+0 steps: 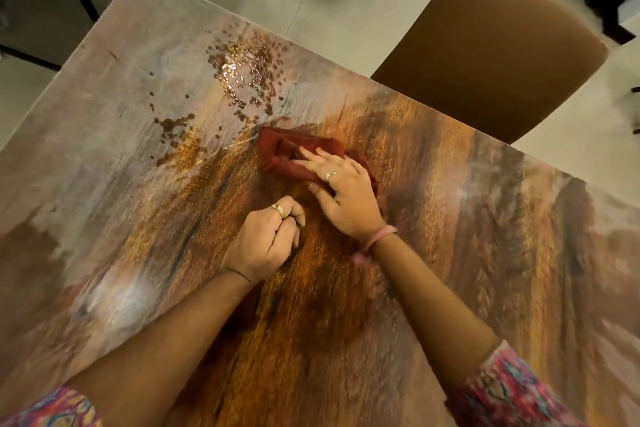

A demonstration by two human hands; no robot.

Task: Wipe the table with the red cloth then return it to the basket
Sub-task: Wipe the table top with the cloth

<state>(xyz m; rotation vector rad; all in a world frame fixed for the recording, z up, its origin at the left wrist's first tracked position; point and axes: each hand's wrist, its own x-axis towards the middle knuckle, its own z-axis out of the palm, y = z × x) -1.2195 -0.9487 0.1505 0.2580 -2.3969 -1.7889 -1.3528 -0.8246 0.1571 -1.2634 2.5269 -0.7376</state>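
Red cloth [294,156] lies bunched under the right hand [341,191] on the table [450,253].

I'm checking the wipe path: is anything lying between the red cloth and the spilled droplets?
Nothing visible. The right hand presses the red cloth flat on the table, and the droplets begin just beyond its far edge.

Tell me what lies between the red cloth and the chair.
In the head view, only bare tabletop lies between the red cloth and the chair; the wet droplets sit off to the left.
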